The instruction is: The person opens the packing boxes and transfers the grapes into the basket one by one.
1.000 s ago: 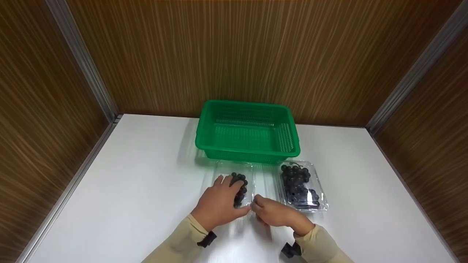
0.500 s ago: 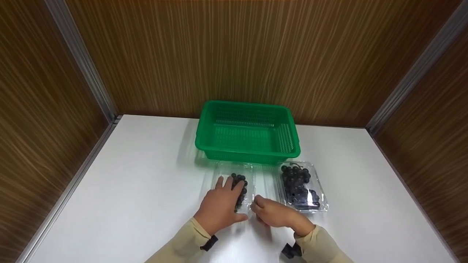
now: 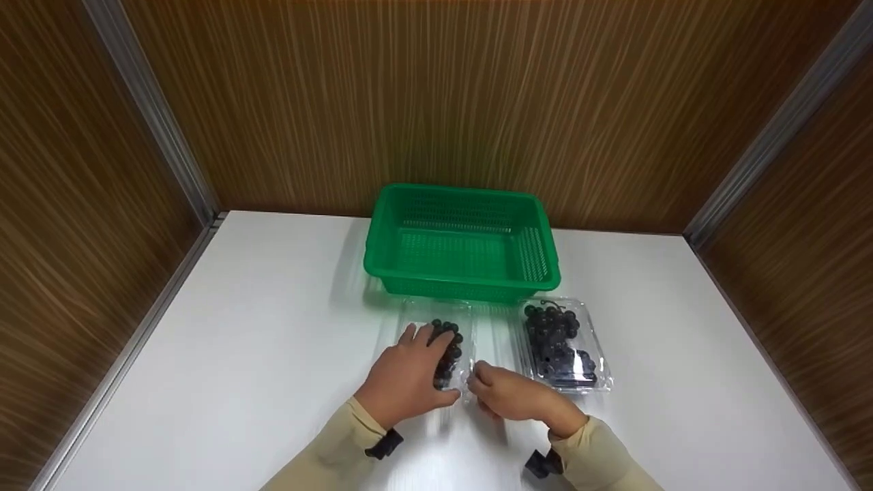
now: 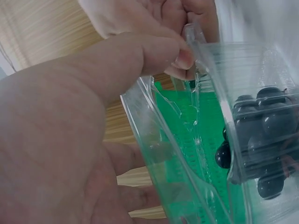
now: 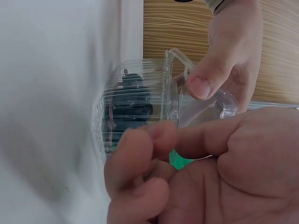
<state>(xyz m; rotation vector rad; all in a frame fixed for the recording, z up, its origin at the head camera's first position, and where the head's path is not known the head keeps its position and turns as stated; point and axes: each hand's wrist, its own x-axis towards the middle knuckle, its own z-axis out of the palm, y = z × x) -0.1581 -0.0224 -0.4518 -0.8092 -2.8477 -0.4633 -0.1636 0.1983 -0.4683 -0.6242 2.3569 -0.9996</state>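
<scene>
A clear plastic clamshell box (image 3: 417,311) of dark grapes (image 3: 455,352) sits at the table's front middle. My left hand (image 3: 401,383) lies over it from the left, fingers spread across the lid (image 4: 145,119). In the left wrist view the lid stands partly apart from the base, and the left thumb (image 4: 159,51) is at its near corner, so the hand grips the lid. My right hand (image 3: 510,395), fingers curled, pinches the box's near right edge; the exact contact is partly hidden. The right wrist view shows both hands close together at the rim.
Just right stands another clear clamshell box (image 3: 592,341) with dark grapes, its lid down. Behind both boxes is a green slotted basket (image 3: 464,280) with nothing in it. Wood-patterned panels (image 3: 436,102) enclose the white table (image 3: 273,327) at the back and sides.
My left hand shifted slightly toward me with the thumb away from the edge, then came back over the lid. The right hand has stayed at the box's edge.
</scene>
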